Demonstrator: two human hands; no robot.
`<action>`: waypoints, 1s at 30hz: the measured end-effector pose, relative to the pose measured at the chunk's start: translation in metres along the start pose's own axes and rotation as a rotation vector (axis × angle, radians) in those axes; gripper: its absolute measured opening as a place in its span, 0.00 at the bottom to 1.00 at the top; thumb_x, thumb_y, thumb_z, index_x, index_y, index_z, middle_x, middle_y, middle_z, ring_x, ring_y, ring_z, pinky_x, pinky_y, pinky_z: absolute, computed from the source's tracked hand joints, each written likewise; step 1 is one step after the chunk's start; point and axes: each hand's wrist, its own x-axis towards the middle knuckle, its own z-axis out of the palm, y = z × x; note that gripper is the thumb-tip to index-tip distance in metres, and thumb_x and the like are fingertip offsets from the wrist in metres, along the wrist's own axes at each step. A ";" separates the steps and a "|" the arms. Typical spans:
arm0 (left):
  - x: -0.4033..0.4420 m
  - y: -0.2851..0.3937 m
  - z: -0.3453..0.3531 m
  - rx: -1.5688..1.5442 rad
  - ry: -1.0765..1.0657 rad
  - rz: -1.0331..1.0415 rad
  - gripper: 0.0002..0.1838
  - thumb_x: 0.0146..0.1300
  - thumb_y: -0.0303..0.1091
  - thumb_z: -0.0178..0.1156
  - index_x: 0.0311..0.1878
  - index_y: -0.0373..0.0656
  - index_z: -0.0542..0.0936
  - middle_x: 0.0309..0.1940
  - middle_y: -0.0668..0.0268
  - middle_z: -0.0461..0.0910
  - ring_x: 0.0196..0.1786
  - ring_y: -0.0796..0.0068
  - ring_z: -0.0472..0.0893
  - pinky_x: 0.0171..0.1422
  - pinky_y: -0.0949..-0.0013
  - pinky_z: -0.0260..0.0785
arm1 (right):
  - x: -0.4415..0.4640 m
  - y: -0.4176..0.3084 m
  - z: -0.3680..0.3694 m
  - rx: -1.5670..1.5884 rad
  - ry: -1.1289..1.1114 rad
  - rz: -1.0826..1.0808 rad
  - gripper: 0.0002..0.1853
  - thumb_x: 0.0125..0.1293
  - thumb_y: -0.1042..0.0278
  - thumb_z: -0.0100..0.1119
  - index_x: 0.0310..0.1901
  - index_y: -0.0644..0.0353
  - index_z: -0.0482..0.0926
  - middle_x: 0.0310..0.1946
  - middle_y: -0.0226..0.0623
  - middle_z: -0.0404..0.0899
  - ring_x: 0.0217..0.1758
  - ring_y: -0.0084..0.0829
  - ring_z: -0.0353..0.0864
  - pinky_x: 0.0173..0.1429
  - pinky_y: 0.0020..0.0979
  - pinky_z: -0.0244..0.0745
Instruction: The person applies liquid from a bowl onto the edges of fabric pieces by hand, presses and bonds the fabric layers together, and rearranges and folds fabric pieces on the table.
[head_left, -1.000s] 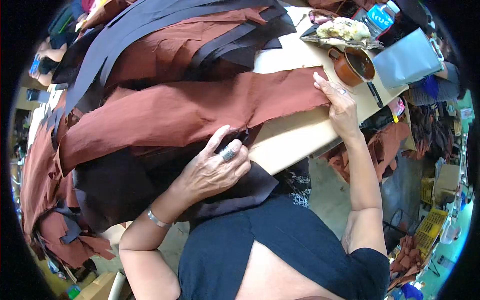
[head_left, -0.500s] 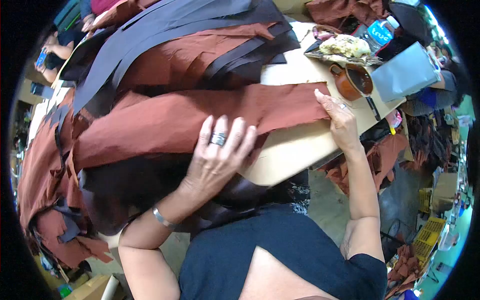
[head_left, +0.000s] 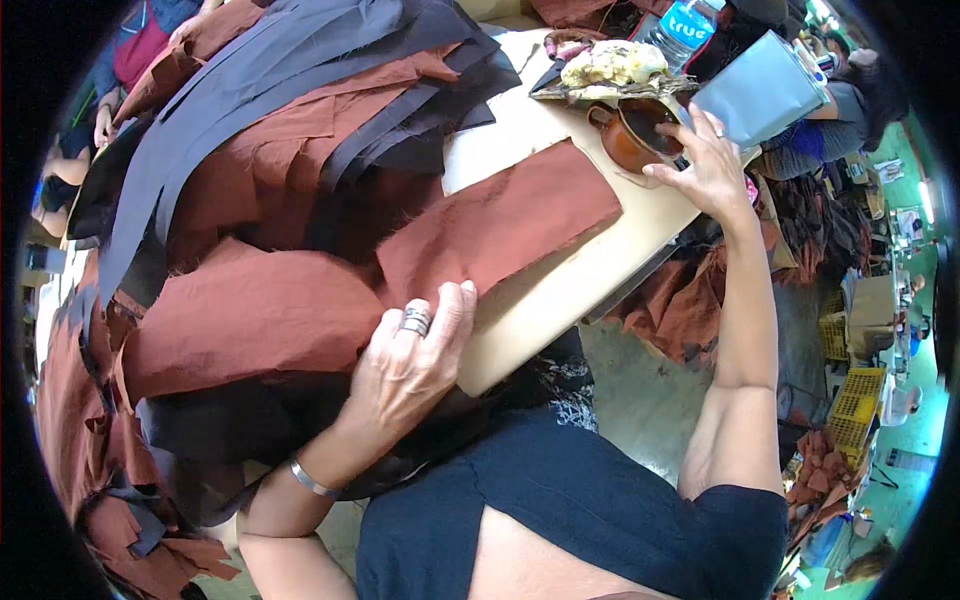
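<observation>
A long rust-brown cloth strip (head_left: 510, 220) lies over the pale board, bent with a fold near its middle. At its near edge, my left hand (head_left: 415, 345), with rings and a bracelet, is closed on the cloth, fingers bunched together. My right hand (head_left: 710, 170) is over the brown glazed pot (head_left: 632, 140), thumb and forefinger apart around a dark handle at the rim. Dark liquid shows inside the pot. What the handle belongs to is hidden by the pot and my hand.
Piled dark grey strips (head_left: 240, 100) and brown strips cover the left side. Behind the pot are a pale lumpy mass (head_left: 615, 63), a water bottle (head_left: 690, 30) and a grey box (head_left: 765, 90). The board's edge (head_left: 600, 310) runs diagonally. Other people are at the upper left.
My right hand has let go of the strip's right end and moved to the pot. My left hand has drawn its fingers together on the cloth, which now bends. The view has shifted.
</observation>
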 end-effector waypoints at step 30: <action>0.001 0.014 0.011 -0.005 -0.028 0.006 0.24 0.56 0.31 0.51 0.58 0.37 0.71 0.47 0.62 0.72 0.35 0.75 0.74 0.35 0.73 0.64 | -0.089 -0.071 0.030 0.265 -0.002 -0.011 0.22 0.56 0.78 0.47 0.54 0.62 0.75 0.39 0.40 0.72 0.45 0.39 0.73 0.50 0.38 0.67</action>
